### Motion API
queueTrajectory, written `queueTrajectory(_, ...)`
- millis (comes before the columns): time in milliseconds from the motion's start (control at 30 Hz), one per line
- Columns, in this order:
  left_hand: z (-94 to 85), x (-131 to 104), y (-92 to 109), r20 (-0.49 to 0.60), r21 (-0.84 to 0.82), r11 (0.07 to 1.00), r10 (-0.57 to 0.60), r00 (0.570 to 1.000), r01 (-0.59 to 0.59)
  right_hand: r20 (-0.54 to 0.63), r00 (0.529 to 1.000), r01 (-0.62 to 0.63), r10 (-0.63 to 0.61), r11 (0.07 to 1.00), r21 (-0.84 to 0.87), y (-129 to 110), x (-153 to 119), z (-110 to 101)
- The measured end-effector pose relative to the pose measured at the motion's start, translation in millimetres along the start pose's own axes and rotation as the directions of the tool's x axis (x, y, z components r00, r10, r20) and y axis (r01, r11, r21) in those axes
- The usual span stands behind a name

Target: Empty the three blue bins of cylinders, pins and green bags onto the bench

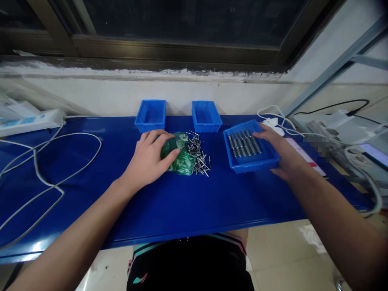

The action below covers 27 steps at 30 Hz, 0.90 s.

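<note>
My left hand (154, 155) rests on the left side of a crinkled green plastic bag (183, 159), thumb and fingers apart. Against the bag's right side lies a loose pile of thin metal pins, perhaps rivets (200, 155). My right hand (280, 151) grips the right side of a blue bin (251, 165), thumb at the near corner and fingers at the far edge. Inside that bin, dark metal cylinders (245, 144) lie side by side in rows. Two more blue bins, a left one (151, 113) and a right one (206, 115), stand at the back of the table.
White cables (57, 186) loop over the left of the blue table (194, 210), near a power strip (33, 121). At the right are crumpled white tissue (273, 124), a phone-like flat object (304, 155) and more cables. A wall and window frame rise behind.
</note>
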<state>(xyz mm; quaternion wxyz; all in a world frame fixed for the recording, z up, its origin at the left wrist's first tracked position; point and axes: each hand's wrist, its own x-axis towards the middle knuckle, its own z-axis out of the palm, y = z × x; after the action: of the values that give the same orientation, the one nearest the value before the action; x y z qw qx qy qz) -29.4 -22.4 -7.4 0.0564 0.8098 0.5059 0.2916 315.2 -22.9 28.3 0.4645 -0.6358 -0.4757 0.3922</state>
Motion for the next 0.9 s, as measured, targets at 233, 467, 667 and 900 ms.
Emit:
queueTrajectory(233, 0.2, -4.3, 3.2, 0.076, 0.092, 0.994, -0.065, 0.995, 0.058, -0.078, 0.989, -0.112, 0.123, 0.985, 0.135, -4.5, -1.2, 5.3)
queueTrajectory(467, 2.3, -8.4, 2.3, 0.188, 0.155, 0.984, -0.119, 0.975, 0.090, -0.118, 0.991, -0.067, 0.071, 0.997, 0.032, -9.6, 6.8, 12.0)
queueTrajectory(667, 3.4, -8.9, 2.5, 0.203, 0.137, 0.985, -0.133, 0.970, 0.106, -0.037, 0.997, 0.062, -0.068, 0.986, -0.153, -0.7, 23.4, 9.9)
queueTrajectory(900, 1.1, -8.4, 4.3, 0.207, 0.113, 0.987, -0.132, 0.969, 0.110, 0.022, 0.989, 0.143, -0.149, 0.883, -0.448, -3.6, 29.9, 10.3)
